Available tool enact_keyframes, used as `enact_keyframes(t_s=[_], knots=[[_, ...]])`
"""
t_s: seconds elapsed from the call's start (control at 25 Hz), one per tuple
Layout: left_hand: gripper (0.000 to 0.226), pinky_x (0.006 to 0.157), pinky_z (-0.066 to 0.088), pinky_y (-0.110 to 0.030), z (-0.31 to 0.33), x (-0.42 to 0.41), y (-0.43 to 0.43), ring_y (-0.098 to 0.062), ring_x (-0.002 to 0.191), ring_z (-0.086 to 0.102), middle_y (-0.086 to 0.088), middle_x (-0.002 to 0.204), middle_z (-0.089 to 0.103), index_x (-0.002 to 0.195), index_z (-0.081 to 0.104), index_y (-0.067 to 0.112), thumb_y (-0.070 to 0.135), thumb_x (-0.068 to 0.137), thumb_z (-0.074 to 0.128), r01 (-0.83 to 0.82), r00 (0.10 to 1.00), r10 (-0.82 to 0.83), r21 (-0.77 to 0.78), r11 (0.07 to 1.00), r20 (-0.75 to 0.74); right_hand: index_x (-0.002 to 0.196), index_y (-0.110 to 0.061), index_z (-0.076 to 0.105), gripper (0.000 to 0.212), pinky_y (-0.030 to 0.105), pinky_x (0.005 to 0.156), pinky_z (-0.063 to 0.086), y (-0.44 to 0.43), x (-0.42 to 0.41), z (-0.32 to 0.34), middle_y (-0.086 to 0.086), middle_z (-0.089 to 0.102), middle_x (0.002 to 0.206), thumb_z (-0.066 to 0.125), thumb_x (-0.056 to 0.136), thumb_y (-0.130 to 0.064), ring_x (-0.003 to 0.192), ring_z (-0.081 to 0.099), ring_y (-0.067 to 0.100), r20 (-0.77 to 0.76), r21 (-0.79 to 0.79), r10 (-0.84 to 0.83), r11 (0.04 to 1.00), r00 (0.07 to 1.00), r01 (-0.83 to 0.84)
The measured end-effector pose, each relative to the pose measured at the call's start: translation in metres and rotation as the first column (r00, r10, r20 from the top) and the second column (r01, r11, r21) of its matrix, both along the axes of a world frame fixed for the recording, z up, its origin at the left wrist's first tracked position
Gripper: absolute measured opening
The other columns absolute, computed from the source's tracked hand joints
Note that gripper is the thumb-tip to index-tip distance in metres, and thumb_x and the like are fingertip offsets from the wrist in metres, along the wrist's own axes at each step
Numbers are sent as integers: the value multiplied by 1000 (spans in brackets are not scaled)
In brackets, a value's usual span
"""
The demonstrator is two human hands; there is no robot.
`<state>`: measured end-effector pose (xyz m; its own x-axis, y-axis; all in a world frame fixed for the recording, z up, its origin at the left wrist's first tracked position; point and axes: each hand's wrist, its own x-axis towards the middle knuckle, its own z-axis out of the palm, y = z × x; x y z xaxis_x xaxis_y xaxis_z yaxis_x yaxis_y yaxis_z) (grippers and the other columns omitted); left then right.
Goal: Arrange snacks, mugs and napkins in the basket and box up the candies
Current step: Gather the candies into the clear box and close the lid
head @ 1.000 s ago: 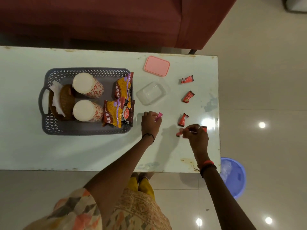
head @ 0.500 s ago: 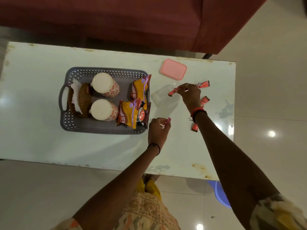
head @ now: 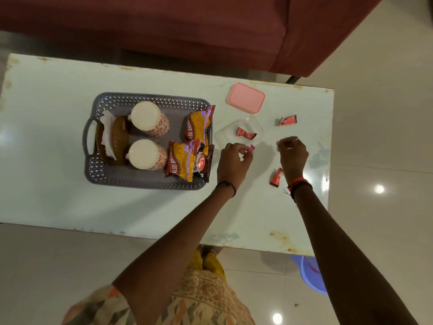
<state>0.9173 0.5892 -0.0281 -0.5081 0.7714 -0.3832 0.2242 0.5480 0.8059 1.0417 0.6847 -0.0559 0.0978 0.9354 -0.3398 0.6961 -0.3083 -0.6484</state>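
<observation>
A grey basket [head: 150, 184] holds two upturned mugs [head: 150, 119], a brown napkin holder with white napkins [head: 112, 137] and snack packets [head: 185, 165]. Right of it sits a clear candy box [head: 225, 134] with one red candy [head: 246, 134] inside. My left hand [head: 234, 163] pinches a pink candy [head: 251, 148] just below the box. My right hand [head: 293, 153] hovers over the table with fingers curled; whether it holds anything is hidden. Loose red candies lie at the upper right [head: 287, 120] and beside my right wrist [head: 276, 177].
The pink box lid [head: 246, 97] lies behind the clear box. The pale glass table [head: 58, 207] ends close to my right hand at its right edge [head: 329, 160]. A red sofa [head: 164, 24] stands behind the table, a blue bucket [head: 309, 275] under it.
My right hand carried a red candy to the clear box, left it inside, then drew back to the right. My left hand stayed by the box with the pink candy.
</observation>
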Motion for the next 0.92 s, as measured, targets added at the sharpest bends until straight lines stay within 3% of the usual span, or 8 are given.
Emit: enact_keyframes(t_s=[0.24,0.36,0.44,0.52,0.64,0.72,0.8,0.92], knots=[[22,85,47,-41,-11,-17,52,-30,108,51,-13,113,59,102,62,7,24,90,52,238,900,-275,-147,960,-338,119,-5,49,54,41,92,45,-52,29,-22,23,49,122,72,80,-33,115,49,38,171,-243,95,969,981,-52],[25,87,45,-39,-27,-21,64,-30,111,50,-13,117,56,107,59,7,23,92,49,300,820,-396,-279,912,-413,116,0,49,44,49,90,52,-59,26,-31,24,47,119,70,81,-17,108,53,41,151,-228,100,972,983,-64],[26,89,44,-38,-35,-22,66,-30,112,50,-13,118,56,111,57,7,22,92,48,319,780,-445,-332,888,-441,108,3,51,29,43,81,56,-60,23,-33,25,46,117,63,82,-3,97,56,37,113,-220,59,975,992,-33],[28,90,44,-38,-38,-23,66,-30,113,50,-13,120,54,115,53,7,22,91,50,318,771,-451,-342,884,-450,105,4,54,23,21,63,53,-59,25,-33,24,48,117,58,83,2,78,55,22,78,-207,5,978,997,11],[34,91,46,-39,-34,-21,62,-30,111,50,-14,119,53,118,50,8,21,87,57,282,828,-360,-236,930,-430,98,-1,58,18,6,55,47,-44,27,-26,24,58,115,60,82,5,73,59,20,12,-176,-89,980,996,90],[31,88,48,-41,-29,-15,50,-31,107,52,-14,115,54,114,52,7,21,86,57,243,867,-268,-113,964,-421,85,-7,59,13,22,78,52,-28,24,-15,22,62,112,64,79,3,91,63,29,-25,-120,-120,986,992,117],[28,84,50,-40,-25,-3,31,-29,102,54,-13,111,55,110,53,7,19,86,58,193,900,-182,-11,981,-396,93,-5,60,18,34,88,54,-12,13,-2,20,64,109,68,77,-2,98,63,30,-115,-63,-109,993,987,102],[23,81,50,-37,-22,17,4,-25,97,56,-12,106,56,105,55,6,17,86,59,139,940,-115,53,989,-321,104,-4,61,29,14,77,53,4,-19,11,13,66,105,73,78,-7,89,64,20,-204,30,30,999,979,-25]])
